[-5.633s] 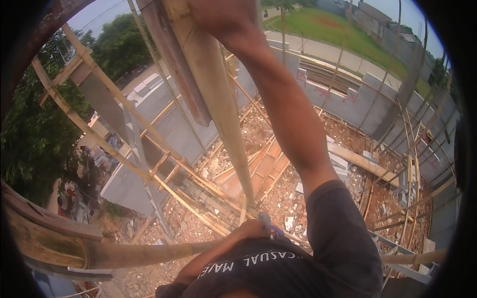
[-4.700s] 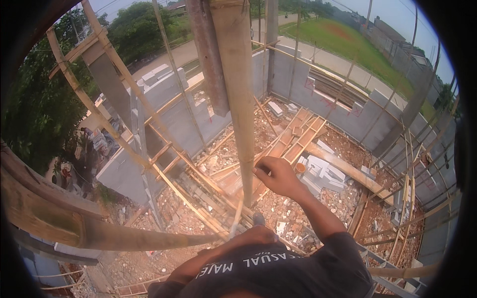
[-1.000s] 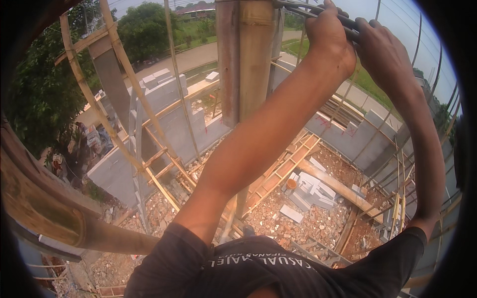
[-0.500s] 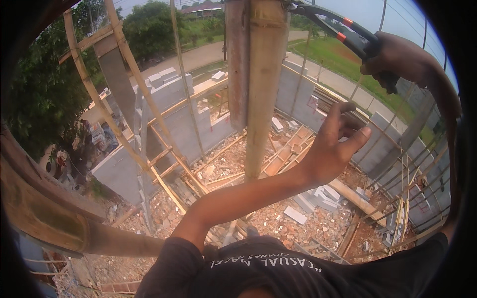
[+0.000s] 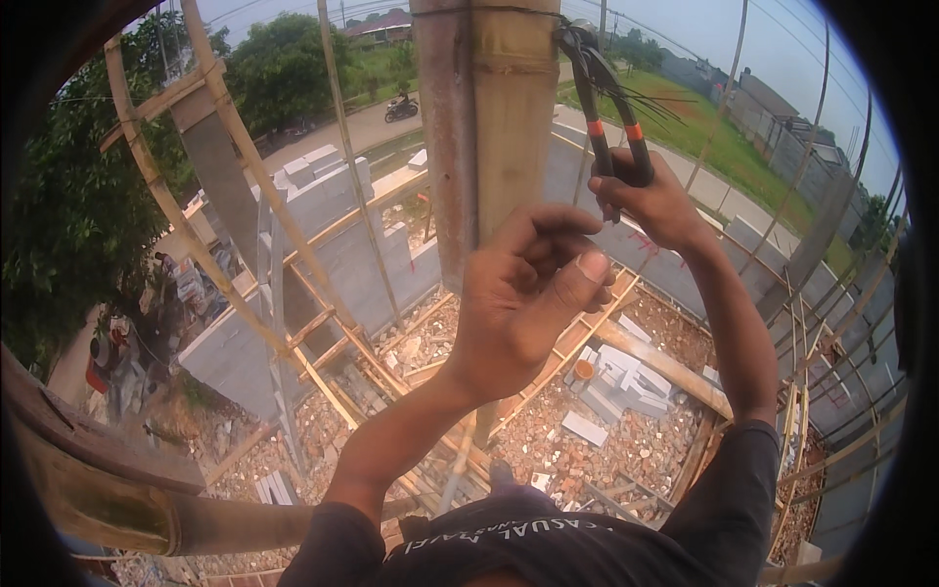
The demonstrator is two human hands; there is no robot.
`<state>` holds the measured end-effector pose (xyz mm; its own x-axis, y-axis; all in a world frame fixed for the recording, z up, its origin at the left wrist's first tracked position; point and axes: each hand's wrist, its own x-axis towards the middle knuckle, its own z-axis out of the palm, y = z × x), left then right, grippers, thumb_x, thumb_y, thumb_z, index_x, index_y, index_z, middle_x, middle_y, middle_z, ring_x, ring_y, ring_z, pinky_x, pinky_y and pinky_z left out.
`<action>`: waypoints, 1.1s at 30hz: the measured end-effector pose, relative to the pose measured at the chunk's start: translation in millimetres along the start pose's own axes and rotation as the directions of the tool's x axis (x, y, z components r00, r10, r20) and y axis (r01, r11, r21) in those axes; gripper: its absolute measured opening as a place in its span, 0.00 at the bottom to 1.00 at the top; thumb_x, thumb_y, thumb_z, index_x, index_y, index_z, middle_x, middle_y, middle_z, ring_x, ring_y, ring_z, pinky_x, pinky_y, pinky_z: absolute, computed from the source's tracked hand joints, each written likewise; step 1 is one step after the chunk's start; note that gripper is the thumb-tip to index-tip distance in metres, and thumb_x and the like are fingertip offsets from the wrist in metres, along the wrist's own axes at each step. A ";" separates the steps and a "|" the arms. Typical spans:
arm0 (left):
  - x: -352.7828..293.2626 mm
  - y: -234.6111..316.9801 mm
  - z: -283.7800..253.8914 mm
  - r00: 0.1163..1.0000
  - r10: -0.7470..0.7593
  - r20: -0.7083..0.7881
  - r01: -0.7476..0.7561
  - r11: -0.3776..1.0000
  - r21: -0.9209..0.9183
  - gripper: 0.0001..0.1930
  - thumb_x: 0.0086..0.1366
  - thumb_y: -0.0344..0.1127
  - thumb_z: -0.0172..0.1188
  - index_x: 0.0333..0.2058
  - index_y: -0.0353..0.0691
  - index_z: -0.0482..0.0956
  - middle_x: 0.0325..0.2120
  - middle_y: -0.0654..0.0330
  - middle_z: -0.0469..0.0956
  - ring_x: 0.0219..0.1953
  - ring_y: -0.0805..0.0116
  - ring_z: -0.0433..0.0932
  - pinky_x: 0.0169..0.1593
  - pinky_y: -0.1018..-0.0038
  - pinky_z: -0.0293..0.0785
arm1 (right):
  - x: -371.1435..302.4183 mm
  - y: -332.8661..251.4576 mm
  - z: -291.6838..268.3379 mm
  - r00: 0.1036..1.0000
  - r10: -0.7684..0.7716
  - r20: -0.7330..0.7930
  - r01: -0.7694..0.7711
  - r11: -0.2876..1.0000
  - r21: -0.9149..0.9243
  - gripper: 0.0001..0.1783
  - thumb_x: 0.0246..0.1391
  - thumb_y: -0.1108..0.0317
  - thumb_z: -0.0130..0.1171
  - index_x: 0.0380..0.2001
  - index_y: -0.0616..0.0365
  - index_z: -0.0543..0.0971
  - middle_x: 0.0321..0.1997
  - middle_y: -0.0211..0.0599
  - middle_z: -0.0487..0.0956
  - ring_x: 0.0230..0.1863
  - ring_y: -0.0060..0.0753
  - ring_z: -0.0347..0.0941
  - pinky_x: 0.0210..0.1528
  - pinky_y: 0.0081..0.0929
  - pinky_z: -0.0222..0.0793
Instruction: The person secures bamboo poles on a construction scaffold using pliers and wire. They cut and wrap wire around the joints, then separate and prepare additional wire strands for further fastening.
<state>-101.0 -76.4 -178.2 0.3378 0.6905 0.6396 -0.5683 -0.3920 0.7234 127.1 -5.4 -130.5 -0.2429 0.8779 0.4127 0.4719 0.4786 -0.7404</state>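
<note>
The right hand [image 5: 653, 201] gripped black pincers [image 5: 589, 103] right of the bamboo pole [image 5: 514, 147], their head by its upper right edge. The left hand [image 5: 518, 303], half-curled and empty, hung before the pole. Dark wire [image 5: 489, 10] crossed the pole's top; a plank [image 5: 443, 147] stood just left of it.

And there it is at six o'clock: I've got white capital lettering [image 5: 514, 535] across the dark shirt [image 5: 592, 560], upside down from where I watch, the rows bending with the folds and smeared in places. Over between two and three o'clock, I'm spotting red marks [image 5: 643, 241] on the grey wall [image 5: 657, 264], too small to read.
</note>
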 end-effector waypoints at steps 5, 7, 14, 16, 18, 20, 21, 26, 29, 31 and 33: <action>10.5 6.7 -15.3 0.986 0.142 -0.092 -0.130 0.983 0.128 0.15 0.67 0.31 0.58 0.49 0.31 0.71 0.33 0.54 0.80 0.34 0.69 0.81 0.38 0.73 0.79 | 18.6 15.8 16.1 0.997 -0.082 -0.001 0.082 0.993 0.081 0.08 0.58 0.67 0.59 0.31 0.60 0.75 0.25 0.29 0.73 0.27 0.21 0.69 0.32 0.24 0.65; 16.1 7.6 -17.6 0.976 0.197 -0.096 -0.174 0.963 0.206 0.15 0.66 0.30 0.59 0.49 0.31 0.71 0.33 0.54 0.80 0.34 0.70 0.80 0.37 0.74 0.78 | 22.2 19.6 18.6 0.997 -0.075 -0.034 0.077 0.994 0.077 0.08 0.57 0.67 0.59 0.32 0.61 0.75 0.26 0.29 0.73 0.28 0.21 0.69 0.32 0.24 0.65; 43.8 -15.9 -8.5 0.832 0.522 0.188 -0.491 0.534 0.688 0.10 0.59 0.20 0.59 0.41 0.33 0.79 0.39 0.54 0.79 0.42 0.65 0.81 0.48 0.69 0.79 | 26.7 29.1 25.7 0.965 -0.245 -0.097 0.254 0.962 0.097 0.11 0.55 0.65 0.59 0.33 0.63 0.78 0.23 0.30 0.76 0.25 0.22 0.72 0.31 0.25 0.69; 59.8 -31.9 -8.3 0.656 0.634 0.409 -0.626 0.154 0.764 0.14 0.56 0.20 0.60 0.42 0.33 0.79 0.43 0.53 0.78 0.49 0.60 0.79 0.53 0.66 0.77 | 22.2 15.5 21.9 0.942 -0.320 -0.096 0.322 0.947 0.006 0.11 0.55 0.65 0.58 0.34 0.63 0.77 0.24 0.31 0.76 0.25 0.22 0.73 0.31 0.26 0.69; 65.7 -32.7 2.7 0.562 0.578 0.592 -0.666 -0.108 0.738 0.20 0.54 0.24 0.59 0.48 0.36 0.77 0.52 0.54 0.74 0.60 0.57 0.71 0.64 0.60 0.68 | 14.7 15.7 -5.6 0.941 -0.335 -0.044 0.311 0.910 -0.274 0.12 0.54 0.64 0.57 0.36 0.64 0.76 0.27 0.32 0.77 0.26 0.23 0.74 0.30 0.26 0.71; 79.6 -38.6 11.2 0.519 0.552 0.653 -0.659 -0.228 0.716 0.21 0.57 0.28 0.58 0.51 0.37 0.75 0.53 0.54 0.74 0.62 0.58 0.70 0.67 0.59 0.64 | -8.5 -4.9 -32.0 0.992 -0.122 -0.018 0.115 0.965 -0.235 0.13 0.54 0.65 0.58 0.37 0.65 0.75 0.27 0.33 0.78 0.26 0.24 0.75 0.30 0.26 0.71; 89.9 -42.3 18.0 0.495 0.540 0.681 -0.656 -0.282 0.700 0.22 0.58 0.30 0.57 0.53 0.38 0.74 0.54 0.54 0.73 0.62 0.59 0.69 0.68 0.59 0.61 | -20.8 -23.2 -45.4 0.999 -0.041 -0.005 0.038 0.975 -0.221 0.14 0.53 0.66 0.58 0.38 0.65 0.74 0.28 0.34 0.78 0.26 0.25 0.75 0.29 0.26 0.71; 136.8 -25.9 53.9 0.325 0.614 0.719 -0.505 -0.530 0.681 0.15 0.59 0.35 0.56 0.45 0.40 0.75 0.44 0.57 0.77 0.54 0.60 0.74 0.65 0.62 0.64 | -45.2 -118.1 -84.0 0.968 0.215 0.130 -0.158 0.923 -0.352 0.17 0.48 0.69 0.62 0.40 0.67 0.72 0.28 0.38 0.78 0.25 0.26 0.76 0.28 0.25 0.72; 160.0 -11.7 72.5 0.288 0.642 0.711 -0.485 -0.542 0.686 0.11 0.56 0.36 0.57 0.38 0.42 0.75 0.33 0.59 0.75 0.42 0.63 0.76 0.55 0.66 0.70 | -50.1 -162.3 -94.4 0.937 0.309 0.166 -0.192 0.848 -0.495 0.19 0.45 0.71 0.63 0.41 0.65 0.72 0.28 0.40 0.78 0.26 0.27 0.77 0.31 0.27 0.74; 170.0 -6.0 80.6 0.347 0.642 0.683 -0.503 -0.488 0.714 0.08 0.54 0.37 0.58 0.33 0.43 0.74 0.26 0.61 0.72 0.34 0.64 0.75 0.47 0.69 0.72 | -54.8 -173.2 -94.0 0.986 0.143 0.086 -0.049 0.743 -0.667 0.21 0.43 0.71 0.64 0.42 0.64 0.72 0.30 0.40 0.79 0.29 0.30 0.78 0.35 0.29 0.75; 180.3 2.8 85.2 0.229 0.714 0.662 -0.519 -0.486 0.703 0.04 0.50 0.36 0.59 0.25 0.45 0.75 0.21 0.62 0.72 0.26 0.64 0.75 0.35 0.69 0.70 | -64.9 -174.2 -94.9 0.989 -0.142 0.049 0.115 0.504 -0.856 0.23 0.42 0.71 0.65 0.43 0.63 0.73 0.32 0.40 0.79 0.32 0.32 0.79 0.38 0.31 0.75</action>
<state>22.3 -4.8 -38.7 0.1685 -0.5237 0.8350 0.6284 -0.5956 -0.5004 141.0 -147.2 22.0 -0.3491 0.8005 0.4873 0.9353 0.3296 0.1286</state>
